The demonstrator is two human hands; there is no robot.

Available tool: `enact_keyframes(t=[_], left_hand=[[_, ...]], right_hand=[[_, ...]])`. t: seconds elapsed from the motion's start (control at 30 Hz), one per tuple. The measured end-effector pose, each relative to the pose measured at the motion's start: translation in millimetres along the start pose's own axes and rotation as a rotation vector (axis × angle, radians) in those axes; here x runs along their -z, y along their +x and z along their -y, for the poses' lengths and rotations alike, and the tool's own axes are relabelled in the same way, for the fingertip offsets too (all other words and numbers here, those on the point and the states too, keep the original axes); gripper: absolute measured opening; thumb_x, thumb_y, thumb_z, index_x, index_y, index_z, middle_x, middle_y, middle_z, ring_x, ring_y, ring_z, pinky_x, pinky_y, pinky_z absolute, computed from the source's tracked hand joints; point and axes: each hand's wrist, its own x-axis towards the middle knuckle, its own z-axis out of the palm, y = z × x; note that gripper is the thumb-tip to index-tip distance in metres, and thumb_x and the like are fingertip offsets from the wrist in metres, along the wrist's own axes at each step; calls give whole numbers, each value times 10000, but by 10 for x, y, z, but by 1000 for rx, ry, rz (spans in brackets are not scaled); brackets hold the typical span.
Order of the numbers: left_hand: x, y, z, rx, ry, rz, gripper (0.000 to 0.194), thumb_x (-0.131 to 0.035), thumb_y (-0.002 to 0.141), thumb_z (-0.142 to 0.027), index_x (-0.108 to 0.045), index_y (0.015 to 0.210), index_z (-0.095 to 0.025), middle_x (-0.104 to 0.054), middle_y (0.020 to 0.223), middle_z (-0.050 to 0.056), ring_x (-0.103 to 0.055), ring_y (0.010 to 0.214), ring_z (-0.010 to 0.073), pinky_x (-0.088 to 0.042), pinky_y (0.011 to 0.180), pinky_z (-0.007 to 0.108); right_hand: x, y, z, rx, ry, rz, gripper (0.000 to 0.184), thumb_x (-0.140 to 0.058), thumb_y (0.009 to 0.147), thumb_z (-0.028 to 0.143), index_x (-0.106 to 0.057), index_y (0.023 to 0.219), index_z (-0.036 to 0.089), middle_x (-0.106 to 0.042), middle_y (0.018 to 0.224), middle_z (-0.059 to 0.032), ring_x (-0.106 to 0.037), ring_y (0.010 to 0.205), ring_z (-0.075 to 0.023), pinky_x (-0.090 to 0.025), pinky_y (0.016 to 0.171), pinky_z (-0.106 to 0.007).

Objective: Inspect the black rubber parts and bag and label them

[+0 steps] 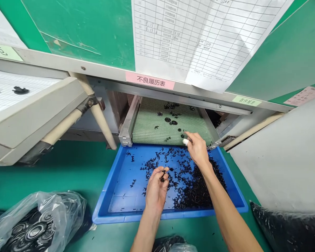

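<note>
left hand point(156, 187) holds black parts point(162, 179) over blue tray point(122, 219); right hand point(198, 149) above conveyor point(145, 130).

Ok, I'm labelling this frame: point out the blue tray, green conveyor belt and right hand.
Blue tray point(123, 219), head view: front rim.
Green conveyor belt point(145, 122), head view: bare surface.
Right hand point(198, 149), head view: its back.

Belt, tray and floor, all strewn with black plastic

The green conveyor belt point(145, 131) carries scattered round black parts point(167, 119) and a few twig-like bits point(168, 139). Below its near end, a blue plastic tray point(128, 219) sits on the green floor point(110, 236); black fragments point(196, 192) lie loosely across its middle and heap densely at the near right. Also on the floor are a clear plastic bag point(68, 210) of black rings at near left and a dark-filled bag point(291, 224) at near right.
</note>
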Motion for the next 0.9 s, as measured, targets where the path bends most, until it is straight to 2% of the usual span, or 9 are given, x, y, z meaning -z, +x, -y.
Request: enact_keyframes(t=[0.07,0.13,0.3,0.4,0.53,0.63,0.73,0.8,0.9], left_hand=[[0,-1,-1,-10,-1,4,245,-748,591,-124,-630,806,-125,-662,790,53,-505,574,58,-350,442,134],[-14,-24,2,-29,13,14,239,-771,636,-194,-648,828,-123,-649,806,47,-509,598,57,-367,466,135],[-61,-107,18,-55,70,113,363,-761,698,-424,-669,887,-127,-602,786,29,-479,609,52,-331,474,141],[-52,-116,21,-59,132,147,389,-785,664,-436,-678,848,-111,-523,657,-10,-417,562,46,-281,453,148],[-26,-111,25,-83,191,150,359,-810,637,-401,-680,810,-115,-468,598,-33,-366,532,45,-239,438,155],[-28,-115,41,-82,227,167,330,-808,642,-385,-682,803,-125,-466,590,-37,-347,513,40,-228,442,160],[-38,-127,58,-62,269,198,367,-818,631,-364,-705,886,-125,-464,571,-41,-347,508,41,-227,454,168],[-41,-131,65,-53,272,207,416,-823,623,-353,-712,948,-119,-462,568,-41,-344,510,42,-224,459,175],[-33,-126,70,-34,261,197,431,-830,615,-334,-716,967,-113,-480,585,-33,-357,523,41,-238,474,173]], right_hand=[[2,114,9,39,9,52,374,-398,840,122,-645,1121,130,-620,968,-94,-575,857,-206,-441,790,-320],[-8,72,78,82,42,85,340,-386,855,116,-664,1050,139,-626,965,-83,-581,866,-196,-441,788,-302],[-60,-476,351,211,341,294,274,-439,876,111,-670,990,204,-640,935,-45,-595,861,-157,-469,770,-264],[-46,-750,443,194,425,369,309,-433,888,110,-673,1043,228,-627,968,-51,-596,865,-153,-485,757,-266],[26,-893,473,197,390,432,386,-398,902,108,-621,1183,250,-616,1067,-62,-593,941,-160,-493,828,-294],[64,-942,466,150,374,382,373,-390,920,137,-618,1191,254,-624,1083,-60,-599,961,-165,-495,854,-300],[73,-1000,457,102,349,274,355,-391,923,147,-633,1159,256,-634,1073,-52,-601,980,-168,-494,868,-296],[77,-1050,455,106,299,261,384,-374,914,131,-604,1201,242,-616,1103,-67,-597,997,-176,-496,874,-304],[80,-1156,456,78,148,241,437,-336,889,93,-564,1246,199,-614,1066,-94,-616,901,-185,-519,801,-315]])
